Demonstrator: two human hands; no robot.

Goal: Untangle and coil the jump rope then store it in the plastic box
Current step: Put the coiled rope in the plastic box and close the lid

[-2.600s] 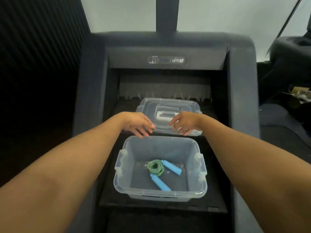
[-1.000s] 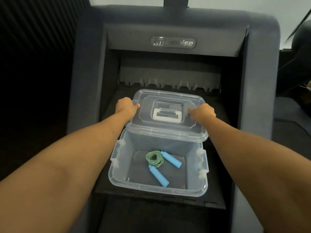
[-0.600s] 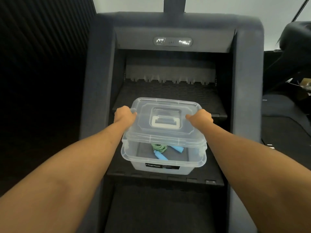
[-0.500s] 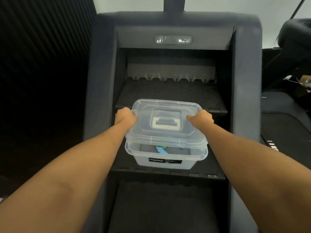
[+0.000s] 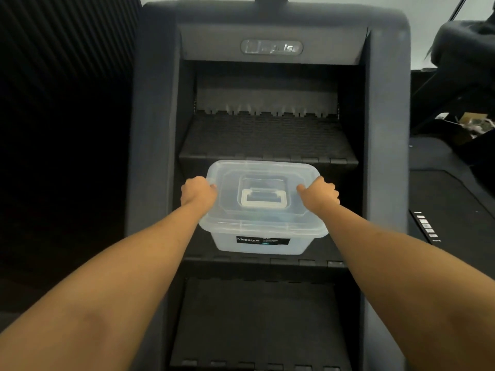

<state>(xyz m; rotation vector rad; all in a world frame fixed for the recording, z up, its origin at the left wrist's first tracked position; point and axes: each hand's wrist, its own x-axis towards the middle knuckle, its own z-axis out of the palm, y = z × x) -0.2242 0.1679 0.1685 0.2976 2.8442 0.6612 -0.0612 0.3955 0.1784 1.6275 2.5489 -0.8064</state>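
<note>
A clear plastic box with a black label stands on a black step of a stair machine. Its clear lid, with a white handle in the middle, lies flat on top of the box. My left hand grips the lid's left edge, thumb on top. My right hand grips the lid's right edge the same way. The jump rope is hidden under the lid.
The box sits on the middle step between the machine's grey side walls. A higher step lies behind and a lower step in front. Dark gym equipment stands to the right.
Both hands took the lid from the step behind the box, carried it forward and lowered it onto the box. The rope and blue handles, visible before, are now covered.
</note>
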